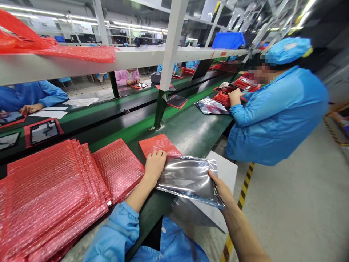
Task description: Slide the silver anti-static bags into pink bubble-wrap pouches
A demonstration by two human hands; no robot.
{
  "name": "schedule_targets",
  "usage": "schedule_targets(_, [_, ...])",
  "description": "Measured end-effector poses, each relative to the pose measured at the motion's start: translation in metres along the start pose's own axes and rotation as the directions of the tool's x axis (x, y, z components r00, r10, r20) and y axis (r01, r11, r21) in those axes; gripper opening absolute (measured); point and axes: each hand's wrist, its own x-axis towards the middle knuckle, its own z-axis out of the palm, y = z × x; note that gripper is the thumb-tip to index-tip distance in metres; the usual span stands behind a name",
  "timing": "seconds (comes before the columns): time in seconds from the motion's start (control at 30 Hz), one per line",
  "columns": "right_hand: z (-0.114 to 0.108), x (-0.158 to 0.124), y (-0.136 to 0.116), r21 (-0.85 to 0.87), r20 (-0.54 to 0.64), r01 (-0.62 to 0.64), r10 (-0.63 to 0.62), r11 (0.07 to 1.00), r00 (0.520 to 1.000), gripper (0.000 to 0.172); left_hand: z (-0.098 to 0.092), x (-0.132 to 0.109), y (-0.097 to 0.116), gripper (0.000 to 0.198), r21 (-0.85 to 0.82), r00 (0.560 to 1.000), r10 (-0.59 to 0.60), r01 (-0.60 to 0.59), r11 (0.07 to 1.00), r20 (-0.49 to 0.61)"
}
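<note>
A shiny silver anti-static bag [188,178] lies at the front edge of the green bench [191,127]. My left hand [155,164] has its fingers curled over the bag's left end, where a red bubble-wrap pouch [158,144] sticks out from under it. My right hand [221,189] pinches the bag's right end from below. The bag hangs partly over the bench edge above a white sheet [226,171].
A stack of several red bubble-wrap pouches [51,196] fills the bench at my left. A co-worker in a blue coat [278,112] works at red trays [226,97] on the right. White shelf post [169,62] stands ahead. Other people sit across the conveyor.
</note>
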Motion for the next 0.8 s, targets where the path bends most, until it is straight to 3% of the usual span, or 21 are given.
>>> schedule_targets(0.17, [0.0,0.009,0.006,0.052,-0.094,-0.012,0.017,0.999,0.995,0.035,-0.003,0.0,0.003,0.025,0.018,0.999,0.051,-0.051,0.999,0.009])
schedule_targets(0.37, [0.015,0.015,0.023,0.125,-0.033,0.05,-0.046,0.991,0.998,0.042,0.002,-0.003,0.016,0.024,-0.005,0.991,0.133,-0.133,0.991,0.016])
schedule_targets(0.6, [0.033,0.012,0.037,0.258,-0.154,0.134,-0.096,0.957,0.983,0.037,0.011,-0.002,0.006,0.03,0.025,0.999,0.016,-0.018,1.0,0.042])
schedule_targets(0.7, [0.037,0.012,0.045,0.275,-0.184,0.16,-0.111,0.948,0.977,0.045,0.015,-0.001,0.004,0.033,0.023,1.0,-0.01,0.009,1.0,0.027])
schedule_targets(0.8, [0.039,0.014,0.052,0.269,-0.218,0.195,-0.138,0.943,0.966,0.057,0.024,0.001,0.0,0.036,0.014,0.991,-0.132,0.132,0.991,0.01])
